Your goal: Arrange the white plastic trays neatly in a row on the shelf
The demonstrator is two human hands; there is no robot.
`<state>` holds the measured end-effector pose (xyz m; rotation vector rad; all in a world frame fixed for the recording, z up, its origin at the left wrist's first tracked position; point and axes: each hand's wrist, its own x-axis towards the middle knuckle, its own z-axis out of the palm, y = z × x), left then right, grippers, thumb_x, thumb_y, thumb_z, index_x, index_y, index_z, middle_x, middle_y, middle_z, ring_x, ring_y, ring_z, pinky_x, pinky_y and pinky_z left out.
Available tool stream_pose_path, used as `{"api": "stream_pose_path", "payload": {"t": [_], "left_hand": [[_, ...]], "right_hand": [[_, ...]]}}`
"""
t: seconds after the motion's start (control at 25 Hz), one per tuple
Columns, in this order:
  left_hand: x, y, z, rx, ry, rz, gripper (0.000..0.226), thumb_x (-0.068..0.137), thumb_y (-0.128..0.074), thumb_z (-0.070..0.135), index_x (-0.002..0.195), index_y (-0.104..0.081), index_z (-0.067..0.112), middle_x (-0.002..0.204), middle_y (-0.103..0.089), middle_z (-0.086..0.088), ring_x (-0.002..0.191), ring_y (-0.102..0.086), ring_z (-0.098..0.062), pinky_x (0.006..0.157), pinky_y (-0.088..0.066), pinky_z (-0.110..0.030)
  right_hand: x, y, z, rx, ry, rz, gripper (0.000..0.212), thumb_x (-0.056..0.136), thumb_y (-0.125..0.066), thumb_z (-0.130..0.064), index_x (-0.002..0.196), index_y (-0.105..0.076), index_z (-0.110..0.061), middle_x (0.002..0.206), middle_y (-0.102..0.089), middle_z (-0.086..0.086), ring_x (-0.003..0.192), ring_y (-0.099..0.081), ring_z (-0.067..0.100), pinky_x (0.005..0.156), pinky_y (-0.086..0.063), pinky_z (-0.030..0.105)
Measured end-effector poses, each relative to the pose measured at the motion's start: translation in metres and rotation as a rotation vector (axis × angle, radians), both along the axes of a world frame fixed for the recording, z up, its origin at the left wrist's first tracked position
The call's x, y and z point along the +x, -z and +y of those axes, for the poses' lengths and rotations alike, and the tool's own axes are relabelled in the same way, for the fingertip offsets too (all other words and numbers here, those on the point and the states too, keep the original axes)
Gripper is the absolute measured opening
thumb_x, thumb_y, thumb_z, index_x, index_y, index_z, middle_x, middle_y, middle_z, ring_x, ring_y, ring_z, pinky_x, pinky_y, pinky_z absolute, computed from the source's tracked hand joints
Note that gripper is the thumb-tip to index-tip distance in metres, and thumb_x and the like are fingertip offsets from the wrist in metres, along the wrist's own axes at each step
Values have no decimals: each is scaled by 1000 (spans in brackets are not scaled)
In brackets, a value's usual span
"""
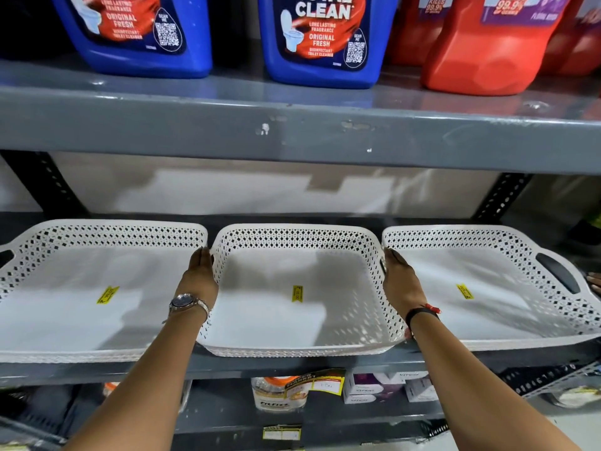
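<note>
1. My left hand [202,271] and right hand [397,275] lie flat, fingers extended, pressing the sides of the middle white perforated plastic tray [292,307].
2. It sits between them on the grey metal shelf [422,358], front edge overhanging; the correction lies straight rearward.

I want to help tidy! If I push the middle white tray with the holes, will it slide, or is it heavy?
The middle tray is empty, thin and full of holes, so it is probably light. Its flat bottom on the smooth grey shelf should slide easily. The lattice walls may bend a little where the left hand and right hand press.
</note>
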<state>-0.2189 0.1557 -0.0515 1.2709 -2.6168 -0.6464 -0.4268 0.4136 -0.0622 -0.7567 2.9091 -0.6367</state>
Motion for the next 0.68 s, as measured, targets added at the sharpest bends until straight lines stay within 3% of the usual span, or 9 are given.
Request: {"api": "stream_pose_path", "payload": {"t": [0.52,0.68], "left_hand": [[0,1,-3,5,10,-33,64,90,-31,-7,149,-11,4,159,-11,-11,138,-32,-35,112,-32,-40],[1,-7,-2,8,15,-110,57,97,-28,9,149,-6,5,160,-5,-10,138,-31,-35,112,-33,-42]], "right_hand": [[-2,2,1,47,-16,4,58,88,-35,7,143,-20,-4,151,-30,14,138,-32,24,110,-34,32],[6,-7,2,92,35,62,54,93,-31,-4,145,-15,-7,153,-26,10,140,-25,24,114,-29,36]]}}
